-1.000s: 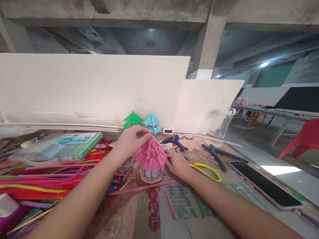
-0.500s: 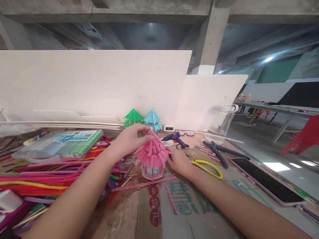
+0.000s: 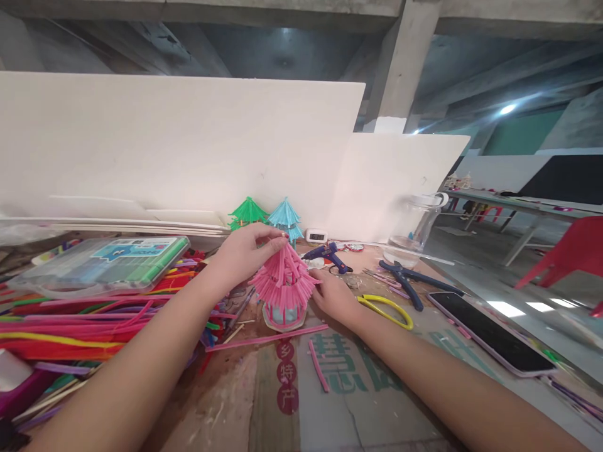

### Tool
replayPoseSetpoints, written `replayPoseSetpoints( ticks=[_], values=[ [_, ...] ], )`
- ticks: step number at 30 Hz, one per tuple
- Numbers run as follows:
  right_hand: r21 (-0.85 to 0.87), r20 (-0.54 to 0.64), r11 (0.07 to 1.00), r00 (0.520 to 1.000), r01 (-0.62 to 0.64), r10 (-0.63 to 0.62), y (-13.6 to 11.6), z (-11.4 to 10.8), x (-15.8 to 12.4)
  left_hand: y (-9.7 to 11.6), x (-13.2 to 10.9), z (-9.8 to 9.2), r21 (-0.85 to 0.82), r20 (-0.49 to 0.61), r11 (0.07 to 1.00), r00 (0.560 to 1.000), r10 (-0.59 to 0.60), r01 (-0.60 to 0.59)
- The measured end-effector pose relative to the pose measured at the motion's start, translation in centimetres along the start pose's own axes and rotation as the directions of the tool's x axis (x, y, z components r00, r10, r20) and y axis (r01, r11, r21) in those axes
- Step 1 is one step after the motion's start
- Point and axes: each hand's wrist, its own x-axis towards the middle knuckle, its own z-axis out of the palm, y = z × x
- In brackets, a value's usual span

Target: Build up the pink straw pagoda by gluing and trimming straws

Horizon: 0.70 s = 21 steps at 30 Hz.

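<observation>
A small model pavilion (image 3: 285,282) with a two-tiered roof of pink pipe-cleaner strips stands upright on a pale many-sided base in front of me. My left hand (image 3: 249,254) is closed at the roof's peak, thumb and fingers pinching the tip. On the other side, my right hand (image 3: 335,296) is closed against the right edge of the lower roof, its fingertips partly hidden. In front of the base lies a long pink strip (image 3: 268,338), with a shorter pink strip (image 3: 319,366) nearer me. Behind are a green model (image 3: 248,211) and a blue model (image 3: 285,216).
Pipe cleaners (image 3: 70,329) and a marker case (image 3: 108,267) crowd the left. A glue gun (image 3: 332,256), small clock (image 3: 316,236), yellow-handled scissors (image 3: 389,311), dark pliers (image 3: 407,282), phone (image 3: 492,333) and clear jug (image 3: 414,229) lie right. White boards (image 3: 179,144) stand behind.
The camera view has shifted slightly, so the scene sits a little higher and further left. Both hands stay at the pink pavilion; the left is still at the peak.
</observation>
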Motion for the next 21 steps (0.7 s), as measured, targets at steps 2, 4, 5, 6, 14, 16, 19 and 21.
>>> replayPoseSetpoints(
  ticks=[2, 4, 5, 6, 14, 16, 19, 21],
  values=[
    [-0.003, 0.009, 1.0, 1.0, -0.007, 0.007, -0.1, 0.0, -0.1, 0.1, 0.0, 0.2, 0.003, -0.02, 1.0, 1.0, -0.003, 0.003],
    [-0.004, 0.023, 1.0, 1.0, -0.019, 0.019, -0.3, -0.2, 0.0, 0.3, 0.0, 0.3, 0.002, -0.029, 1.0, 1.0, -0.005, 0.005],
    [-0.003, 0.031, 1.0, 0.999, -0.026, 0.026, -0.3, -0.5, 0.1, 0.4, 0.0, 0.2, 0.0, -0.03, 1.0, 1.0, -0.007, 0.007],
    [-0.003, 0.041, 0.999, 0.999, -0.034, 0.034, -0.3, -1.0, 0.2, 0.5, 0.1, 0.2, -0.004, -0.031, 1.0, 0.999, -0.011, 0.011],
    [0.13, 0.524, 0.987, 0.838, 0.098, -0.152, 1.0, -8.5, 0.3, 0.4, 0.3, 0.2, -0.027, -0.038, 0.996, 0.996, -0.085, 0.084],
    [0.161, 0.629, 0.969, 0.737, 0.188, -0.248, 0.6, -9.3, -0.1, 0.5, 0.3, 0.3, -0.032, -0.04, 0.996, 0.996, -0.084, 0.083],
    [0.012, 0.638, 0.965, 0.741, 0.261, -0.209, 0.0, -8.8, -0.6, 0.7, 0.3, 0.4, -0.04, -0.047, 0.996, 0.996, -0.081, 0.08],
    [-0.02, 0.618, 0.964, 0.761, 0.266, -0.197, 0.1, -8.0, -0.5, 0.7, 0.3, 0.4, -0.035, -0.055, 0.996, 0.995, -0.084, 0.082]
  ],
)
